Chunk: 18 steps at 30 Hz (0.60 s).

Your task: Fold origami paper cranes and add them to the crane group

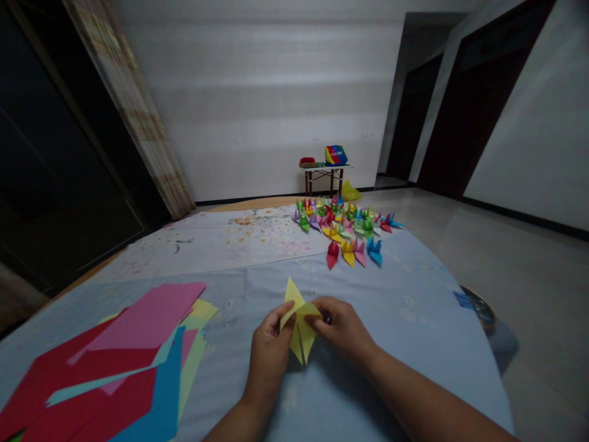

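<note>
A: Where's the yellow folded paper [300, 322]?
B: Just above the blue cloth [405, 319], close in front of the person, pinched from both sides: left hand [269, 356] closed on its left edge, right hand [343, 331] closed on its right, likely to keep the flaps pressed together.
A: And around it?
B: Loose coloured sheets [129, 356] fan out at the left within reach; folded paper figures [350, 233] sit clustered well ahead, out of the way

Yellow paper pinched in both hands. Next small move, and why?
Likely press the pinched flap flat into a crease. The yellow paper is only part-folded, one point up and narrow tails down, held by the left hand and right hand over the blue cloth, and looks less finished than the folded pieces ahead.
</note>
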Motion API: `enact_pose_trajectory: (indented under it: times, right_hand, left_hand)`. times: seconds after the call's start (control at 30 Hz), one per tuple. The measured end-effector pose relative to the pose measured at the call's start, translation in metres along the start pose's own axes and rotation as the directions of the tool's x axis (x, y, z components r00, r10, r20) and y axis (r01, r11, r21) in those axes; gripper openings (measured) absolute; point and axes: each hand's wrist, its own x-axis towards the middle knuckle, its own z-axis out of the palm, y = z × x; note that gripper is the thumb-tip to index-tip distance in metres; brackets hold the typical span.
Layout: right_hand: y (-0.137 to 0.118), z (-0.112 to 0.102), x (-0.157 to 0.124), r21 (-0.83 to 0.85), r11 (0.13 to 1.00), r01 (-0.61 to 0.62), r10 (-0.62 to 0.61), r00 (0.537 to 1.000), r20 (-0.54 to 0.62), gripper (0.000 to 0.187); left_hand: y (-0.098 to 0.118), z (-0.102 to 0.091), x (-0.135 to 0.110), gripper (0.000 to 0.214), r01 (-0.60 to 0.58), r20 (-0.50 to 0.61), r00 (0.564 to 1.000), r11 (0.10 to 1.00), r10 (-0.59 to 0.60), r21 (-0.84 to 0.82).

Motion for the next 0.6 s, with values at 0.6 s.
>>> enact_pose_trajectory:
  times: [0.6]
  right_hand:
    - [-0.013,0.004,-0.007,-0.141,0.974,0.177,-0.196,0.971,-0.134,0.008]
  left_hand:
    - [0.002,-0.001,-0.008,0.040,-0.101,-0.040,0.994,0.995,0.102,0.024]
